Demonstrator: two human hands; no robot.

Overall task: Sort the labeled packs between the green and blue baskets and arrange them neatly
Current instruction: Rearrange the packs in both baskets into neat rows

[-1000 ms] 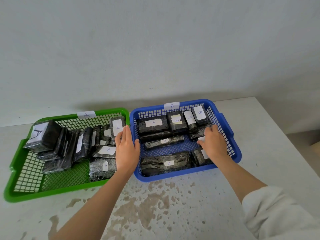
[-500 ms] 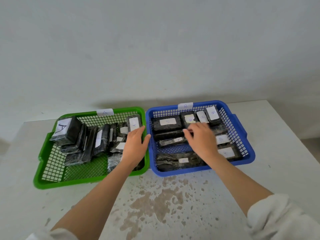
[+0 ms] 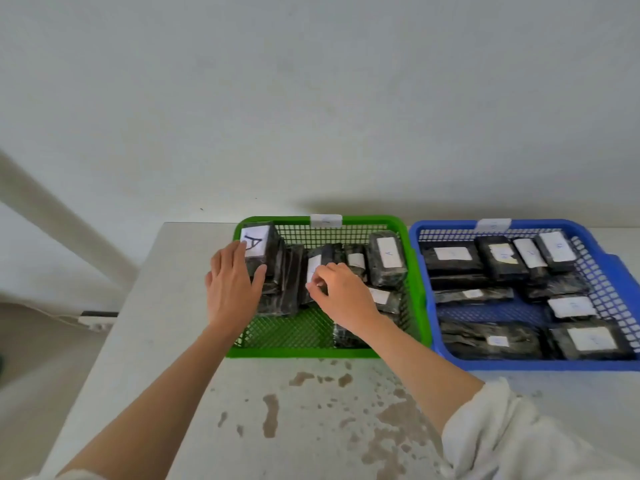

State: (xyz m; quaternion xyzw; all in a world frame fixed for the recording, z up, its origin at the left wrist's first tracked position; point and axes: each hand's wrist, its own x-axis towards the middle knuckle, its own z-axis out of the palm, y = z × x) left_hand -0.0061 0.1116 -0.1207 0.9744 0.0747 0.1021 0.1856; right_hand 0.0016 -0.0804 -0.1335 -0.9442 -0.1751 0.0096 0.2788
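The green basket point(image 3: 301, 353) holds several black wrapped packs with white labels; most stand on edge in a leaning row at its back left. My left hand point(image 3: 232, 289) grips the large pack marked A point(image 3: 268, 249) at the row's left end, fingers on its label side and thumb on its front. My right hand point(image 3: 343, 296) has curled fingers that pinch an upright pack point(image 3: 323, 259) in the middle of the row. Another pack labeled A point(image 3: 388, 258) leans at the back right. The blue basket point(image 3: 519, 365) to the right holds several labeled packs lying flat.
Both baskets sit side by side on a white, stained table point(image 3: 311, 410) against a pale wall. Each basket carries a white tag on its back rim. The table's left edge runs close to the green basket, with floor and a cable beyond it.
The view has swung left. My right hand left the blue basket and moved onto the green basket's row of packs. My left hand shifted from the basket divide to the large A pack.
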